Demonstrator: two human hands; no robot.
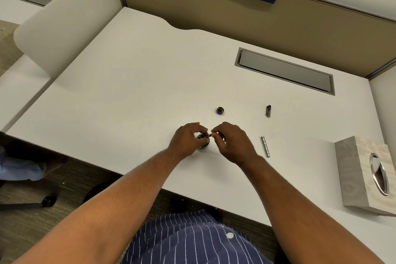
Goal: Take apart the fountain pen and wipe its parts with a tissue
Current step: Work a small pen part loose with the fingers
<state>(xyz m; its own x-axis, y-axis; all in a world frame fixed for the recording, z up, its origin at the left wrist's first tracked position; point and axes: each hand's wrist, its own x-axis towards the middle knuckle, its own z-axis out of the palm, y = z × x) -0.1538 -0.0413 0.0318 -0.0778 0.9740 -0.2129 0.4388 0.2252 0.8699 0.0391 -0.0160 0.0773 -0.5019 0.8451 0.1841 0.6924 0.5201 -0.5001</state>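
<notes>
Presently both hands met near the table's front edge | left hand curled around a dark ink bottle | right hand pinched a small dark pen part lying sideways, 9-to-3 | silver barrel at 3 o'clock, 12-to-6 | cap at 1 o'clock | tissue box far right.

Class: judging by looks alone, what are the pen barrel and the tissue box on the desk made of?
Pen barrel: probably metal with a silvery satin finish, since light glints along it.
Tissue box: grey-beige with a wood-grain or stone pattern, possibly laminate; its oval opening has a shiny chrome-like rim.
</notes>
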